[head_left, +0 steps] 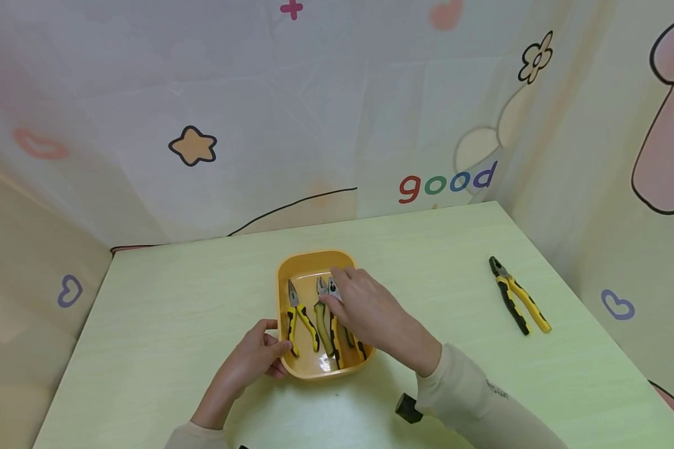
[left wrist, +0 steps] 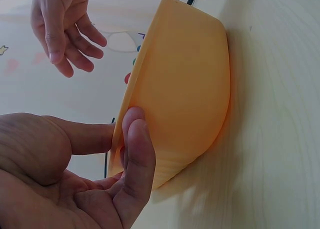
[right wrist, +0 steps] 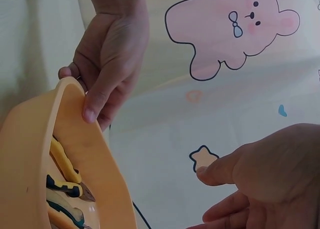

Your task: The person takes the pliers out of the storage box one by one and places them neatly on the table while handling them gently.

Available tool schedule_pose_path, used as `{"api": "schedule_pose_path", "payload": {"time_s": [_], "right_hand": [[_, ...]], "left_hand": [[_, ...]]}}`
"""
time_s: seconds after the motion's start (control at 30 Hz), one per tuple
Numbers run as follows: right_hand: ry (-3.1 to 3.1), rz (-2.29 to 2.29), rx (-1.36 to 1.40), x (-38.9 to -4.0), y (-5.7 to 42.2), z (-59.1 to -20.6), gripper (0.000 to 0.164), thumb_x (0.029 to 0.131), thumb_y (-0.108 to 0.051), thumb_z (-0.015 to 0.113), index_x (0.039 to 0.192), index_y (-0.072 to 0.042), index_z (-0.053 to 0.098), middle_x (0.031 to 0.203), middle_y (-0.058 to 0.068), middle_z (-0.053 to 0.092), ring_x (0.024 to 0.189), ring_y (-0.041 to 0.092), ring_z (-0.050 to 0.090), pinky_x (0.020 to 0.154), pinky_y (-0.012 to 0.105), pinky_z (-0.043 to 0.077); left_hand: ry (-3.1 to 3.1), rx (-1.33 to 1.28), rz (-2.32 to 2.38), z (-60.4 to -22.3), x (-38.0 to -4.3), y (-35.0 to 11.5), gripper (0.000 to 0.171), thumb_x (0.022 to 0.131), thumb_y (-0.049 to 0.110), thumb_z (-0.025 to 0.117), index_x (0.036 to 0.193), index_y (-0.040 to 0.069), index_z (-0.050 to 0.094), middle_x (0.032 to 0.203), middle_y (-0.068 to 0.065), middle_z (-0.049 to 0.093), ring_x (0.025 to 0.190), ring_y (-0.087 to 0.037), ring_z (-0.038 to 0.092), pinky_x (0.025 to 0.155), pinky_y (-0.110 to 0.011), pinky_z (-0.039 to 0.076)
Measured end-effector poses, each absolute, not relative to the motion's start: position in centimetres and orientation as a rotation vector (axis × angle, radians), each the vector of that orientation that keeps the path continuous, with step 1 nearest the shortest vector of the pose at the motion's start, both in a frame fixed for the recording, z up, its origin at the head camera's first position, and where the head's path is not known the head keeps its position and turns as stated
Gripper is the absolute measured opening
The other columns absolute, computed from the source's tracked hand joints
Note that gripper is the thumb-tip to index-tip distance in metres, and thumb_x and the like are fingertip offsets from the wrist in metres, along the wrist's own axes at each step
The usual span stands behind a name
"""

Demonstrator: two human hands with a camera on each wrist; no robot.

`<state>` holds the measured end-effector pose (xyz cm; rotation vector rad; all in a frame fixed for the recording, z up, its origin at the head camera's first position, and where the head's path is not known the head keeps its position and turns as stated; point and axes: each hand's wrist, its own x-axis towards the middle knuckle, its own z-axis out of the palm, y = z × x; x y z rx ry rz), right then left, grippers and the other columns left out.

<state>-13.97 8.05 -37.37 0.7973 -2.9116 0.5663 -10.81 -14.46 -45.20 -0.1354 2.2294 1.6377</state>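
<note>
A yellow plastic tray point(head_left: 313, 262) with several pliers in it stands at the middle of the table. My left hand point(head_left: 255, 352) pinches its near left rim, thumb at the inside and fingers against the outer wall, as the left wrist view shows. Needle-nose pliers point(head_left: 294, 294) with yellow-black handles lie along the tray's left side. Beside them are pliers with olive handles point(head_left: 323, 330); others to the right are partly covered by my right hand point(head_left: 373, 308). That hand hovers over the tray, fingers loosely extended and holding nothing in the wrist views.
Another pair of pliers point(head_left: 520, 299), yellow and black, lies on the table point(head_left: 438, 268) at the right. A small dark block-shaped object point(head_left: 408, 408) shows beside the right sleeve. Printed cloth point(head_left: 292, 125) hangs behind the table and at both sides.
</note>
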Motion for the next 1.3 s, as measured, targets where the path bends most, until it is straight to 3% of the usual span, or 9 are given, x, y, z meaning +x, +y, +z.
{"api": "schedule_pose_path", "payload": {"time_s": [0.3, 0.67, 0.9, 1.3], "right_hand": [[-2.936, 0.629, 0.736, -14.0, 8.0, -37.8, 0.050, 0.105, -0.028, 0.062, 0.135, 0.012, 0.055, 0.118, 0.026, 0.066, 0.109, 0.040, 0.065, 0.090, 0.049, 0.060], [-2.982, 0.645, 0.645, -14.2, 7.9, -38.7, 0.041, 0.105, -0.026, 0.063, 0.119, 0.012, 0.061, 0.091, 0.016, 0.064, 0.083, 0.029, 0.064, 0.068, 0.038, 0.058], [-3.034, 0.664, 0.611, -14.4, 7.6, -39.8, 0.034, 0.104, -0.026, 0.065, 0.103, 0.008, 0.063, 0.080, 0.009, 0.056, 0.068, 0.020, 0.054, 0.054, 0.028, 0.050], [-3.104, 0.636, 0.561, -14.5, 7.1, -41.2, 0.033, 0.103, -0.026, 0.066, 0.095, 0.006, 0.062, 0.074, 0.008, 0.053, 0.061, 0.019, 0.051, 0.049, 0.027, 0.046]], "left_hand": [[2.229, -0.127, 1.636, -45.1, -10.8, -14.4, 0.052, 0.100, 0.001, 0.063, 0.143, -0.013, 0.036, 0.092, -0.019, 0.060, 0.060, -0.019, 0.063, 0.057, -0.035, 0.061], [2.240, -0.166, 1.610, -45.1, -10.8, -14.3, 0.051, 0.100, 0.001, 0.063, 0.143, -0.011, 0.038, 0.092, -0.018, 0.061, 0.060, -0.019, 0.063, 0.057, -0.035, 0.061], [2.234, -0.162, 1.624, -45.1, -10.8, -14.2, 0.051, 0.100, 0.000, 0.063, 0.143, -0.011, 0.038, 0.092, -0.018, 0.060, 0.060, -0.019, 0.063, 0.056, -0.034, 0.061], [2.232, -0.150, 1.623, -45.2, -10.9, -14.3, 0.052, 0.100, 0.000, 0.063, 0.143, -0.012, 0.037, 0.092, -0.018, 0.060, 0.060, -0.019, 0.063, 0.057, -0.035, 0.061]]}}
